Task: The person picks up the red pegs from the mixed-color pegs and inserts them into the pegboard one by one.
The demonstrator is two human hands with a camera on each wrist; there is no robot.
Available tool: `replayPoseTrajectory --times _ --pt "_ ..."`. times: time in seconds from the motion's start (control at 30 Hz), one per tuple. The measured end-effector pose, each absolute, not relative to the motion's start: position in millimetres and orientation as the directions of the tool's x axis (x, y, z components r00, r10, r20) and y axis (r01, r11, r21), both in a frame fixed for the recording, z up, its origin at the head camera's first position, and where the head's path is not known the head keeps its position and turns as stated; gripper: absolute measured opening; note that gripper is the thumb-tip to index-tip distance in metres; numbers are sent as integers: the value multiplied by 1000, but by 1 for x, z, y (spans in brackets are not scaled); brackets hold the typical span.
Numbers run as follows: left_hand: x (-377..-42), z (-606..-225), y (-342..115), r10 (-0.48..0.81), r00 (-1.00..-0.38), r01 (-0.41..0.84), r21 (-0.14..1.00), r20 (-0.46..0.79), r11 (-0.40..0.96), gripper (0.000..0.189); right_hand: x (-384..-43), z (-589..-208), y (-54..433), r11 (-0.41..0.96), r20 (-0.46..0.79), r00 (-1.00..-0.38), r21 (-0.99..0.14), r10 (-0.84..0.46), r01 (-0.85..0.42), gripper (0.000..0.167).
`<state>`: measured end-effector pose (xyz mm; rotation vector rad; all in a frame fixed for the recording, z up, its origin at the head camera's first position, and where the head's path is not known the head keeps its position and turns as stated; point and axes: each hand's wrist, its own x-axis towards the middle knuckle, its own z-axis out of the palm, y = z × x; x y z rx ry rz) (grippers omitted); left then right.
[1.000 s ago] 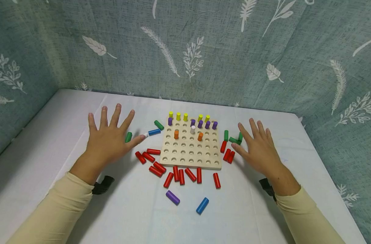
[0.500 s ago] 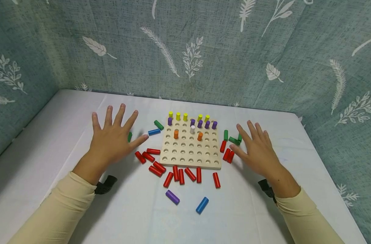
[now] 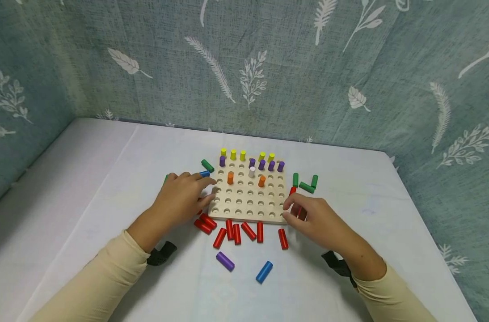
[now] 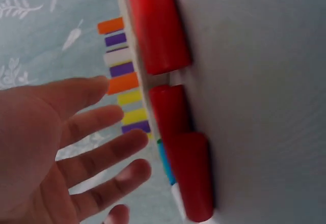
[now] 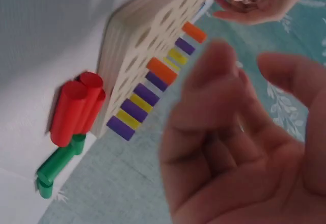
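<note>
A pale wooden pegboard (image 3: 248,219) with rows of round holes lies mid-table. Yellow pegs (image 3: 233,154) stand along its back row, purple pegs (image 3: 271,166) just in front, then a white peg (image 3: 251,171) and two orange pegs (image 3: 230,178). My left hand (image 3: 182,197) hovers at the board's left edge, fingers loosely bent and nothing held; it covers some red pegs. At the front right corner is my right hand (image 3: 318,221), its fingers curled loosely and the thumb apart from them, holding nothing. It partly hides other red pegs (image 5: 69,109).
Several loose red pegs (image 3: 260,232) lie along the board's front. Nearer me are a purple peg (image 3: 225,261) and a blue peg (image 3: 264,272). Green pegs (image 3: 306,187) lie to the right, and another green peg (image 3: 207,166) at the back left. A patterned curtain (image 3: 156,67) hangs behind.
Both hands have moved inward from their spread-finger pose at either side toward the pegboard, and their fingers have bent. The pegs appear unmoved where visible.
</note>
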<state>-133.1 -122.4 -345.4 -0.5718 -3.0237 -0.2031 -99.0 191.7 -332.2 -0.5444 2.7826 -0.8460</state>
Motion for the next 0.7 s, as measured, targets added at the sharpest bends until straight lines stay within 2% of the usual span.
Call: replayPoseTrajectory --times 0.3,0.7 --pt "-135 -357 -123 404 -915 396 191 0 898 38 -104 -349 190 777 -251 -851 -576 -462 -252 12" --pt "-138 -357 -128 424 -905 405 272 -12 873 38 -101 -356 186 784 -312 -820 -573 -480 -240 22"
